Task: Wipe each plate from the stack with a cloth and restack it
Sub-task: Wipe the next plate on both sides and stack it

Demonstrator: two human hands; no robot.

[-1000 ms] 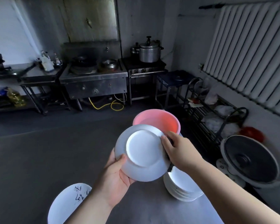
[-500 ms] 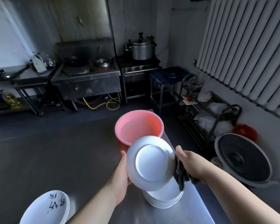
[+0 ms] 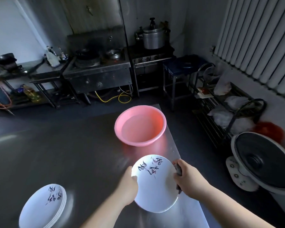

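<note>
A white plate [image 3: 155, 183] with black brush writing faces up, low over the steel table [image 3: 72, 162] near its right edge. My left hand [image 3: 127, 186] grips its left rim, thumb on top. My right hand [image 3: 189, 178] is at the plate's right rim and holds a dark cloth [image 3: 178, 171], mostly hidden behind the fingers. Whatever lies under this plate is hidden. A stack of several matching plates [image 3: 43, 208] lies at the table's near left.
A pink basin [image 3: 140, 125] with water stands just beyond the held plate. The table's right edge runs close past my right hand. A fan [image 3: 262, 163] and a wire rack [image 3: 229, 109] sit on the floor to the right. Stoves line the far wall.
The plate was held up with its underside toward me; it is now turned writing-side up and lowered near the table. My right hand with the cloth has come to its right rim.
</note>
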